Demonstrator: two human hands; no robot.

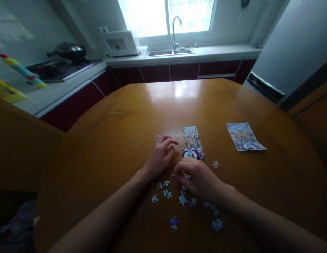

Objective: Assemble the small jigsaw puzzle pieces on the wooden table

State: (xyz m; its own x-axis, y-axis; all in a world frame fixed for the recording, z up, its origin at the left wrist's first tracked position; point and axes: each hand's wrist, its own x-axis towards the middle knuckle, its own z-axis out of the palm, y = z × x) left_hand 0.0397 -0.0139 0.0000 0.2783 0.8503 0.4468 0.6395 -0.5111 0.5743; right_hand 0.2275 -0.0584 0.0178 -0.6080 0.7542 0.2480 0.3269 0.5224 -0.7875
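A partly assembled jigsaw puzzle (195,140) lies flat on the wooden table, with a dark-blue character's big eyes along its near edge. Just left of it, my left hand (161,154) rests with bent fingers apart, holding nothing visible. My right hand (198,175) is closed in a pinch below the puzzle's near edge. A small jigsaw piece (173,175), mostly hidden, shows at its fingertips. Loose pieces lie around and below that hand, among them a light-blue piece (182,199), a dark-blue piece (174,224) and a reddish piece (215,164).
A creased picture sheet (244,137) lies right of the puzzle on the round-ended table (121,140). Beyond are a counter with a sink (159,53), a microwave (119,44), and a stove with a dark pan (71,51). A fridge (292,52) stands at right.
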